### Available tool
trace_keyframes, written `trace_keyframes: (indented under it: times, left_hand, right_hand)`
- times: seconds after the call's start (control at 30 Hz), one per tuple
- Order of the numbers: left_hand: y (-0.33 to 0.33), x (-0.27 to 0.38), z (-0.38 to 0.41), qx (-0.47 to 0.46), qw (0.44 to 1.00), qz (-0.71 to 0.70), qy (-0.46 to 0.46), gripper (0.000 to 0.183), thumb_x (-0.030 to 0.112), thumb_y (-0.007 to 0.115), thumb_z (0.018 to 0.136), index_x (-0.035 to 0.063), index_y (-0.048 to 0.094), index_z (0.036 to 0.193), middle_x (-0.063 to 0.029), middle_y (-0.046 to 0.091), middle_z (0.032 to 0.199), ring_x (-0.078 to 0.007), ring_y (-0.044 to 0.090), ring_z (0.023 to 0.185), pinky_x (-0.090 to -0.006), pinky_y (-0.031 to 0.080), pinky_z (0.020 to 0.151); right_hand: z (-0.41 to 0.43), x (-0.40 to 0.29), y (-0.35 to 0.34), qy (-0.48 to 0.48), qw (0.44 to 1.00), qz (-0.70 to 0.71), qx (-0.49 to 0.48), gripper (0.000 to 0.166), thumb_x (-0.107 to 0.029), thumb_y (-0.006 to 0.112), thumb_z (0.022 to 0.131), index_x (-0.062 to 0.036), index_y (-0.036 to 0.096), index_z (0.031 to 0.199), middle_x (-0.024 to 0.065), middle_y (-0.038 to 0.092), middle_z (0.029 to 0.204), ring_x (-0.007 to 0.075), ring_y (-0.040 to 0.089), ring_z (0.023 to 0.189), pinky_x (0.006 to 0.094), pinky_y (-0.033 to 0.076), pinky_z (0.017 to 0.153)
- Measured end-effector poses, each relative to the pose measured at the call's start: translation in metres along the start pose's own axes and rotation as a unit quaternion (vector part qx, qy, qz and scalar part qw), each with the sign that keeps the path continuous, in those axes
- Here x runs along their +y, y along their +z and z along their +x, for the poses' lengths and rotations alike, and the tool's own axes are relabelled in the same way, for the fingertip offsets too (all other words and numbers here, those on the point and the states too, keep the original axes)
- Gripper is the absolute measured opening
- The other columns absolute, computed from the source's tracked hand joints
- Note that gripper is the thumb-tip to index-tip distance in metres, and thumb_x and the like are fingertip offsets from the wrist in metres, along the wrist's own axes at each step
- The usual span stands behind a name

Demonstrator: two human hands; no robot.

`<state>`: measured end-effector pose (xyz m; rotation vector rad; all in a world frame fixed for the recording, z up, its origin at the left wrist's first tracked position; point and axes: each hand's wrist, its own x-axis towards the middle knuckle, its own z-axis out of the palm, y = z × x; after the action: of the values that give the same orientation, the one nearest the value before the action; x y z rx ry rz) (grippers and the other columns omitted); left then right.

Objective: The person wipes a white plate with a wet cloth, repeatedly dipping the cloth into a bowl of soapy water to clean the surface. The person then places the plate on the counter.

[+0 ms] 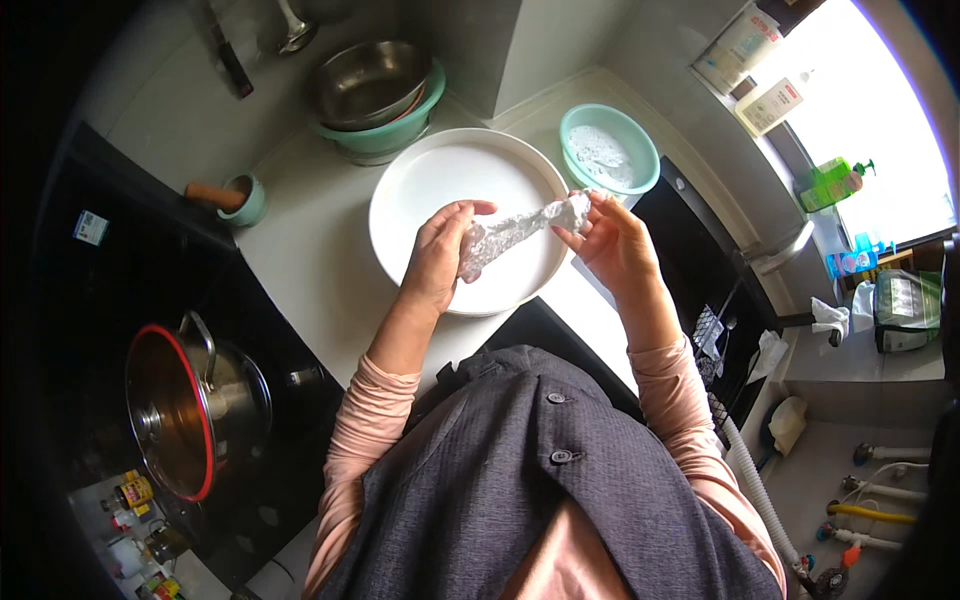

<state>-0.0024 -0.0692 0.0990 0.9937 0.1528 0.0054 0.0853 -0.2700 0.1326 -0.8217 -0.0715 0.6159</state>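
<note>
Between my hands a crumpled, translucent whitish piece (510, 232), perhaps thin film or a wet wrapper, is stretched out above a large round white tray (472, 292). My left hand (442, 251) grips its wider lower end. The narrower upper end is pinched in the fingertips of my right hand (611, 232). Behind my right hand, a mint-green basin (643, 154) holds a white, lumpy or foamy substance (600, 154) whose kind I cannot tell.
A steel bowl (371, 82) rests in stacked basins behind the tray. At left are a mortar (255, 201) with a wooden pestle (214, 196) and a lidded steel pot (199, 412) on the black hob. Bottles, including a green pump bottle (829, 184), line the windowsill at right.
</note>
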Motion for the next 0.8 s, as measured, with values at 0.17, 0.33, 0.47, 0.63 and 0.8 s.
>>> trace_keyframes:
  times: [0.17,0.33,0.47,0.63,0.8]
  left_hand:
    - [0.043,0.005,0.001,-0.106,0.991,-0.043,-0.067,0.047,0.014,0.064,0.081,0.0013,0.043,0.12,-0.0031,0.056,0.085,-0.0067,0.054,0.066,-0.0171,0.043,0.052]
    - [0.092,0.005,0.017,-0.215,0.974,-0.048,-0.057,0.062,0.005,0.063,0.077,0.0013,0.033,0.132,-0.0152,0.051,0.115,-0.0201,0.054,0.104,-0.0294,0.044,0.09]
    - [0.139,0.006,0.027,-0.269,0.955,0.1,-0.07,0.064,0.003,0.065,0.073,0.0016,0.036,0.131,-0.0142,0.053,0.113,-0.0183,0.054,0.102,-0.0274,0.044,0.089]
    - [0.147,0.014,0.038,-0.253,0.899,0.346,-0.092,0.064,-0.001,0.069,0.071,0.0027,0.042,0.128,-0.0079,0.054,0.106,-0.0098,0.055,0.087,-0.0216,0.048,0.076]
    - [0.126,-0.013,0.056,-0.207,0.87,0.423,-0.147,0.033,0.005,0.065,0.076,-0.001,0.057,0.107,-0.0035,0.06,0.087,-0.0104,0.057,0.078,-0.0229,0.045,0.073]
  right_hand:
    - [-0.014,-0.03,-0.021,-0.042,0.998,0.043,-0.008,0.051,-0.017,0.048,0.082,-0.001,0.035,0.129,0.0118,0.056,0.086,0.0258,0.059,0.085,0.0382,0.049,0.079]
    - [-0.043,-0.062,-0.043,0.025,0.978,-0.156,-0.136,0.055,-0.038,0.053,0.084,0.0017,0.046,0.121,0.0072,0.058,0.091,0.0136,0.057,0.072,0.0202,0.042,0.051]
    - [-0.062,-0.065,-0.056,0.038,0.9,-0.399,-0.172,0.042,-0.031,0.066,0.079,-0.0001,0.06,0.105,0.0006,0.061,0.085,0.0071,0.054,0.074,0.0205,0.042,0.064]
    - [-0.083,-0.09,-0.102,-0.01,0.937,-0.347,-0.023,0.027,-0.027,0.062,0.084,-0.0017,0.066,0.094,0.0009,0.063,0.08,0.0066,0.055,0.073,0.0218,0.044,0.069]
    - [-0.09,-0.083,-0.143,-0.082,0.969,-0.226,0.055,0.029,-0.028,0.058,0.087,-0.0003,0.062,0.095,0.0031,0.062,0.079,0.0083,0.057,0.07,0.023,0.047,0.065]
